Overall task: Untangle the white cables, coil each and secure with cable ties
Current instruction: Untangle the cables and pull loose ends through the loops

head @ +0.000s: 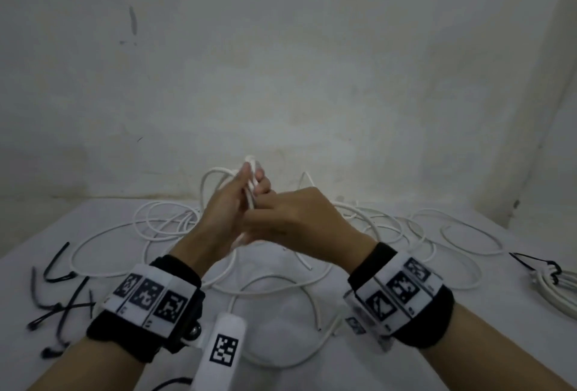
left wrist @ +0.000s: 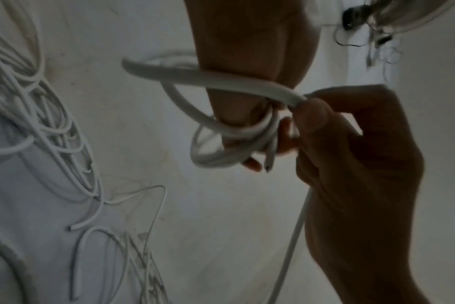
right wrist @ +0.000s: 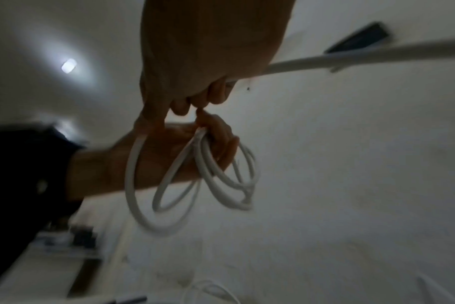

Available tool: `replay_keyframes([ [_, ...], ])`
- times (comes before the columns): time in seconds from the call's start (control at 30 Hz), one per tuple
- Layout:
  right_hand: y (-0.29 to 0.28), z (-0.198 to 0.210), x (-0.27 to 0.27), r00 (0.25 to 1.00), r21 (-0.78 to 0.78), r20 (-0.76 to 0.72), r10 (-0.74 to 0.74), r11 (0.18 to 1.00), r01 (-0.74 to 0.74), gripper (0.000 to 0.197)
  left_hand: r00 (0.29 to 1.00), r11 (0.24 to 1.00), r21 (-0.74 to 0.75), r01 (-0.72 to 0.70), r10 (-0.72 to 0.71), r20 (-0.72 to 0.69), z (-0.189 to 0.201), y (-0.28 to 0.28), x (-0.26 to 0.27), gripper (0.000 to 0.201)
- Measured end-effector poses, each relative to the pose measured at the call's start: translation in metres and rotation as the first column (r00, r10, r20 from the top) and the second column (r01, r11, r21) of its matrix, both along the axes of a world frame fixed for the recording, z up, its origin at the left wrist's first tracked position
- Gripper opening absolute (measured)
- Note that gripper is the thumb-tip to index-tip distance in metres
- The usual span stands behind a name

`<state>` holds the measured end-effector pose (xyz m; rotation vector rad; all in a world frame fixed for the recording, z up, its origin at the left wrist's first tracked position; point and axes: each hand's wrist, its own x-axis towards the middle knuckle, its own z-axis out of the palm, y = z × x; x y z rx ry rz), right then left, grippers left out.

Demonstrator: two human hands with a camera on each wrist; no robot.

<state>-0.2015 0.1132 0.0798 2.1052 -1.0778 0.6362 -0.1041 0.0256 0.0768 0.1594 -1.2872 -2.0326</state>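
Note:
My left hand (head: 223,211) is raised over the table and grips a small coil of white cable (head: 252,180); its fingers curl round the loops (left wrist: 221,152), which hang below it (right wrist: 221,176). My right hand (head: 304,214) touches the left and pinches the running strand of the same cable (left wrist: 294,96) between thumb and fingers. That strand leaves the right hand (right wrist: 208,51) as a straight length (right wrist: 351,58). A cut cable end (left wrist: 269,164) sticks out of the coil. The left hand (left wrist: 247,61) and right hand (left wrist: 351,156) fill the middle of the left wrist view.
A tangle of loose white cables (head: 406,228) spreads across the white table (head: 499,344) behind and under my hands. Several black cable ties (head: 62,300) lie at the left. A coiled bundle bound with a black tie (head: 551,281) lies at the right edge. A wall stands close behind.

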Motion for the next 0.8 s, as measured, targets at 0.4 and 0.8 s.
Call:
replay_keyframes([
  [0.4,-0.009,0.022,-0.046,0.786,0.41,0.598,-0.156,0.902,-0.133,0.005,0.8,0.815,-0.092,0.572,-0.53,0.281,-0.018,0.011,0.022,0.047],
  [0.8,-0.033,-0.066,-0.081,0.756,0.681,0.382,-0.532,0.715,0.159,0.043,0.903,0.922,-0.181,0.343,-0.377,-0.208,0.041,0.005,0.026,0.04],
])
